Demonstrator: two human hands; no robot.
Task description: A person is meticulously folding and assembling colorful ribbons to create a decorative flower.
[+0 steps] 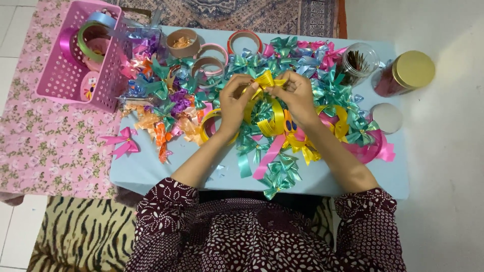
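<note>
A small glossy yellow ribbon bow [264, 80] with folded, shiny loops sits above the middle of the pale blue worktop [151, 168], held between both hands. The left hand [235, 98] has its grip pinching the bow's left side; the right hand [295, 93] pinches its right side. A long yellow ribbon strip [277, 118] curls down beneath it, over teal bows [280, 174].

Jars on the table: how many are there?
3, all at the table's right end: a clear jar, a gold-lidded jar lying beside it, and a white-lidded jar nearer the person.
</note>
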